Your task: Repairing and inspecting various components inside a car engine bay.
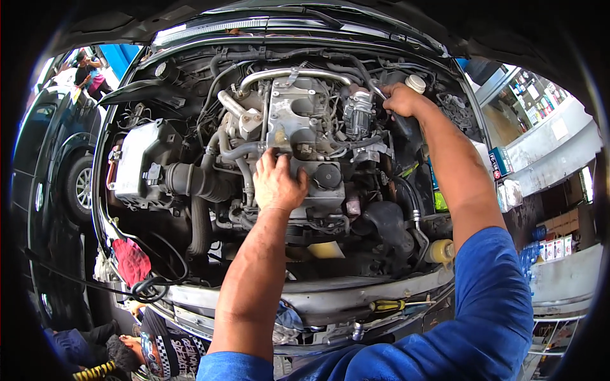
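Note:
My left hand (pixel 280 182) rests on top of the engine, its bent fingers on the grey metal engine cover (pixel 287 114) and holding nothing that I can see. The black oil filler cap (pixel 327 176) sits just right of it. Farther off at the right, my right hand (pixel 405 101) is closed beside the engine, near a silver metal part and some hoses. What lies inside its fingers is hidden. Next to that hand is a reservoir with a white cap (pixel 415 84). A ribbed grey metal unit (pixel 359 114) stands to its left.
At left are the air filter box (pixel 147 162) and a red cloth (pixel 131 261). A yellow-handled screwdriver (pixel 387 305) lies along the front edge. Another person (pixel 143 346) is low at the front left. A dark car (pixel 54 159) stands beside.

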A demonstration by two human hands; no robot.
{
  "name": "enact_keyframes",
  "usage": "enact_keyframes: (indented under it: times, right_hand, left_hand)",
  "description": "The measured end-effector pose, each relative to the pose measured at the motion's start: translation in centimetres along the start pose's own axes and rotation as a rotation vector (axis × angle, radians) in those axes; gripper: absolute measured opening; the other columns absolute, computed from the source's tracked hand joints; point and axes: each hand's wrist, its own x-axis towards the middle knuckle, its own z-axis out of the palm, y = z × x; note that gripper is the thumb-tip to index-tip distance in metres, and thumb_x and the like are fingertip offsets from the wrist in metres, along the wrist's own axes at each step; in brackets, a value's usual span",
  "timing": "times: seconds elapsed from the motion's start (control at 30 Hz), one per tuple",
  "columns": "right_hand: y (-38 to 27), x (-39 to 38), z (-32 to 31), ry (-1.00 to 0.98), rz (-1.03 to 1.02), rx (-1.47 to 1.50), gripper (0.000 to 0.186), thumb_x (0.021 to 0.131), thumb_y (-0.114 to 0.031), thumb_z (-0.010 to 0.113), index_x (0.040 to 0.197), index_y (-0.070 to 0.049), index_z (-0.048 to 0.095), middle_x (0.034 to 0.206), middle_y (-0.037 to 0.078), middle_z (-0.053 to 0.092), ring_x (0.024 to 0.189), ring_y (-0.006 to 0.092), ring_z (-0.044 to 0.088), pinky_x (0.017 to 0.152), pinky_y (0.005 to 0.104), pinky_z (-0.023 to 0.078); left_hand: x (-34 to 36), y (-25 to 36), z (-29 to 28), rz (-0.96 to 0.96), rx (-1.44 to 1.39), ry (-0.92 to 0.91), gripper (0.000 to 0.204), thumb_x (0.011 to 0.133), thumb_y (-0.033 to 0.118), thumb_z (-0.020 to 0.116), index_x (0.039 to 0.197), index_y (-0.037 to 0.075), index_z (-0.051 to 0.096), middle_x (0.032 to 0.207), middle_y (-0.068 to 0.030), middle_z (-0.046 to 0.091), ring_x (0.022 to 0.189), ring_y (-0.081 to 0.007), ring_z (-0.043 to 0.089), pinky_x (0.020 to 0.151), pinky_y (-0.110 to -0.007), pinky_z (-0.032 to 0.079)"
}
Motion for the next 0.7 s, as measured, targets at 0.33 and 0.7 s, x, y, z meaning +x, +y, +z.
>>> enact_keyframes:
  times: [0.33, 0.7]
  right_hand:
    - [1.3, -0.3, -0.6, 0.046, -0.175, -0.268, 0.057, 0.086, -0.014, 0.052, 0.143, -0.008, 0.051, 0.113, 0.021, 0.070, 0.084, 0.0302, 0.071, 0.079, 0.0393, 0.055]
    - [0.1, -18.3, 0.5, 0.283, -0.398, 0.860, 0.060, 0.095, -0.003, 0.055, 0.152, -0.014, 0.037, 0.079, 0.003, 0.061, 0.067, 0.0138, 0.061, 0.055, 0.0300, 0.051]
  left_hand:
    - [-0.8, -0.6, -0.4, 0.021, 0.007, 0.132, 0.039, 0.079, 0.028, 0.073, 0.112, 0.008, 0.066, 0.128, -0.0191, 0.055, 0.118, -0.0402, 0.053, 0.099, -0.046, 0.047]
    - [0.4, -0.9, 1.0, -0.017, 0.092, 0.081, 0.044, 0.081, 0.040, 0.072, 0.112, 0.010, 0.066, 0.126, -0.0198, 0.055, 0.117, -0.0406, 0.055, 0.097, -0.050, 0.049]
